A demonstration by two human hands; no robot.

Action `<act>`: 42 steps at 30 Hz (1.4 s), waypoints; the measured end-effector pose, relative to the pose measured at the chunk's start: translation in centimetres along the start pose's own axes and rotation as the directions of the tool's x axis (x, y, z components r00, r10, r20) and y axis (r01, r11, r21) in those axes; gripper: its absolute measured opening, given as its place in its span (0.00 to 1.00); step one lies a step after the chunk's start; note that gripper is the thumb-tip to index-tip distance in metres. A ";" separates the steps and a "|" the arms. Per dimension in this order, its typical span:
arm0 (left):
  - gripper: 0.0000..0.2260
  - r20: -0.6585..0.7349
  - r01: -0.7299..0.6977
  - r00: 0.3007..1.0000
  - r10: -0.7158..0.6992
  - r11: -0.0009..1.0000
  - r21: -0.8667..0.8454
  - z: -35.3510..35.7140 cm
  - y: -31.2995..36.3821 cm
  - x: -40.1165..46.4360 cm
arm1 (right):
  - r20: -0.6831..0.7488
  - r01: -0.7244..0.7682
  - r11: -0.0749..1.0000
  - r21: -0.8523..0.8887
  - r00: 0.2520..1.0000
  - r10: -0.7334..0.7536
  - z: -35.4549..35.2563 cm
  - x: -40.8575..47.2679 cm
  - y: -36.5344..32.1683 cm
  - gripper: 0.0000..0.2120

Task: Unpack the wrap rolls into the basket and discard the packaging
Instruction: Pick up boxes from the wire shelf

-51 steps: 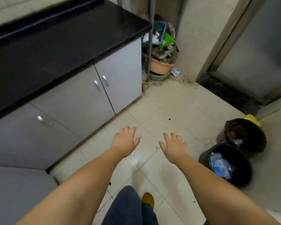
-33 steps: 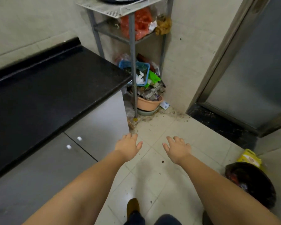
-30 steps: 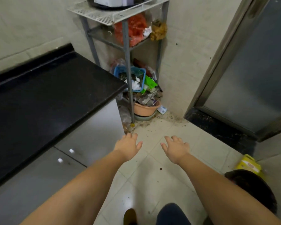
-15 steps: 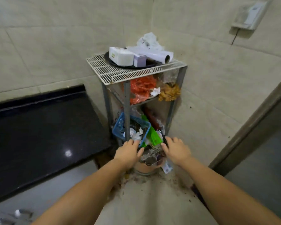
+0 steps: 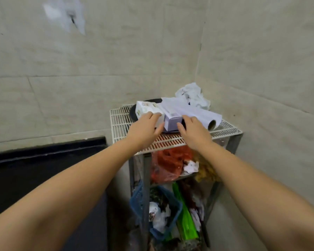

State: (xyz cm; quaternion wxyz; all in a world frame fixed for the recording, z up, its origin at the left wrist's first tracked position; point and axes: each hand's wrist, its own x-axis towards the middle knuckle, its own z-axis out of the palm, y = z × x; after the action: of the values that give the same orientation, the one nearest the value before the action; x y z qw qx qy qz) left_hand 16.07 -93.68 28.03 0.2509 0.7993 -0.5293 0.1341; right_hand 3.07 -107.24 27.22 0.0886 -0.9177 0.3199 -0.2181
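Centre frame, atop wire rack (image 5: 127, 118): left hand (image 5: 145, 128) spread over white box (image 5: 145, 109), right hand (image 5: 194, 130) spread beside lilac box (image 5: 173, 123), perhaps touching; wrap roll (image 5: 201, 115) right.

On the wire shelf's top, a black tray (image 5: 134, 113) holds two boxes side by side: a white one (image 5: 147, 110) with small printed pictures on the left, and a pale lilac one (image 5: 171, 116) touching it on the right, end facing me. Beside that lies a long white wrap roll (image 5: 198, 115), its open cardboard core pointing toward me. Crumpled white packaging (image 5: 193, 96) sits behind the roll.
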 end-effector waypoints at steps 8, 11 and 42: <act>0.22 0.148 0.606 0.795 -0.588 0.782 -0.147 2.6 -5.2 11.0 | 0.175 -0.022 1.000 -0.001 0.984 0.022 2.8 9.3 -0.9 0.29; 0.25 0.191 0.671 0.735 -0.650 0.738 -0.073 3.4 -5.0 13.0 | 0.279 -0.040 0.998 -0.044 0.959 0.051 3.9 10.8 -1.1 0.29; 0.20 0.181 0.703 0.510 -0.841 0.287 -0.650 -5.5 -7.9 6.8 | 0.237 0.085 0.846 0.527 0.941 -0.243 1.3 14.0 -7.7 0.33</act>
State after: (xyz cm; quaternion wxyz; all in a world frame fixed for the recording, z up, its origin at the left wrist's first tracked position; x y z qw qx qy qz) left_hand 26.36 -93.51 33.88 0.5955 0.7924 -0.0555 -0.1203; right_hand 17.66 -109.97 33.20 0.3550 -0.9078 0.1535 -0.1623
